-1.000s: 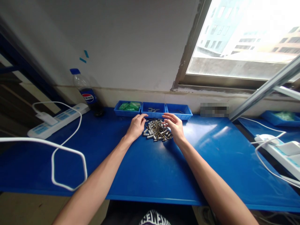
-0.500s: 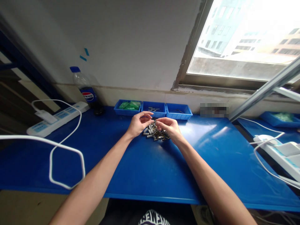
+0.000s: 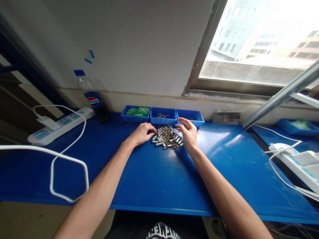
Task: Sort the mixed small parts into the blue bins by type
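A heap of small metal parts [image 3: 167, 136], silvery hex-sided pieces mixed with thin brass-coloured and dark ones, lies on the blue table. At its left edge is my left hand [image 3: 142, 133], thumb and fingers curled into a pinch at the outermost parts. Whatever is between those fingertips is too small to make out. My right hand [image 3: 188, 132] hovers at the heap's right side, fingers apart, with nothing visible in it. Its fingertips overlap the front corner of the right blue bin [image 3: 199, 124] from this viewpoint.
Beside that bin stand a middle blue bin [image 3: 163, 120] with several grey pieces and a left bin [image 3: 136, 120] with green packets. A cola bottle [image 3: 93, 99], a power strip [image 3: 59, 127] and a looping white cable [image 3: 87, 172] are at left. A metal bar [image 3: 279, 93] slants at right.
My hands were together over the heap, fingertips nearly touching. They have parted: the left went down and left to the heap's edge, the right moved slightly right and its fingers spread.
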